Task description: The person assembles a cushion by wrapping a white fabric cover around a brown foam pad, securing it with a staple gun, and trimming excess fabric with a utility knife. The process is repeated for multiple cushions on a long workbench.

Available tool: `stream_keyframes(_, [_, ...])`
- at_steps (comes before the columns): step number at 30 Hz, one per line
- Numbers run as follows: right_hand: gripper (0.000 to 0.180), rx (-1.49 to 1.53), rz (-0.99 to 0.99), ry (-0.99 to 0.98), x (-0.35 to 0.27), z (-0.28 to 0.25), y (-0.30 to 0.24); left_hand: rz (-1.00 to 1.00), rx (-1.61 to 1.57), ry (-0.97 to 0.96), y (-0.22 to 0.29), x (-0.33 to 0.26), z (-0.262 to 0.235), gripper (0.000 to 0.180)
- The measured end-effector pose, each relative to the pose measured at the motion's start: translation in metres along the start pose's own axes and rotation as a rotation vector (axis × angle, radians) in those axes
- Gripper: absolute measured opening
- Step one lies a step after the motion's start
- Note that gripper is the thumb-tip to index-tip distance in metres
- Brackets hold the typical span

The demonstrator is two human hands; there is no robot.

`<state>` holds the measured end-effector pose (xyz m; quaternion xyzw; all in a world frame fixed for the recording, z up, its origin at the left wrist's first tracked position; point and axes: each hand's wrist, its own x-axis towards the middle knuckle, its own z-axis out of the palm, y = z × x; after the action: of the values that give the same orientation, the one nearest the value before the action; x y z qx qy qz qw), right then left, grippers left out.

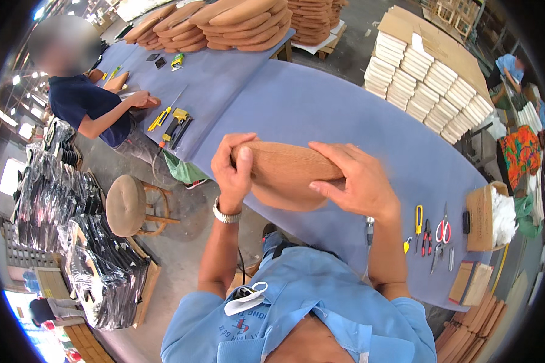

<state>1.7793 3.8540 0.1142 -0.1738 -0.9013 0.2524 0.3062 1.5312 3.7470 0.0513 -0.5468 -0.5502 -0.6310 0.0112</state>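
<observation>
Between my two hands I hold a brown upholstered seat cushion, tilted up on its edge above the near side of the blue-covered table. My left hand grips its left end, thumb on the near face and fingers wrapped behind. At the right end my right hand holds it, thumb and fingers spread over the edge. A seam runs along the cushion's side. Its far face is hidden from me.
Yellow screwdriver, red-handled scissors, pliers and a carton of white stuffing lie right. At left a co-worker handles a brown piece near a yellow staple gun. Brown cushions are stacked behind; a round stool stands left.
</observation>
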Motion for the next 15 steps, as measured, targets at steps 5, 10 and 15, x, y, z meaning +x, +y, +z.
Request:
stream_keyframes(5, [0.062,0.12,0.096,0.011,0.005,0.028,-0.029,-0.098,-0.095,-0.076,-0.021,0.028,-0.021,0.031])
stream_keyframes(10, [0.059,0.096,0.07,0.167,0.009,0.059,-0.052,0.309,0.118,-0.252,-0.013,0.047,-0.038,0.032])
stream_keyframes(15, [0.052,0.149,0.172,0.442,0.0,0.077,-0.046,0.455,0.218,-0.596,0.0,0.068,-0.069,0.067])
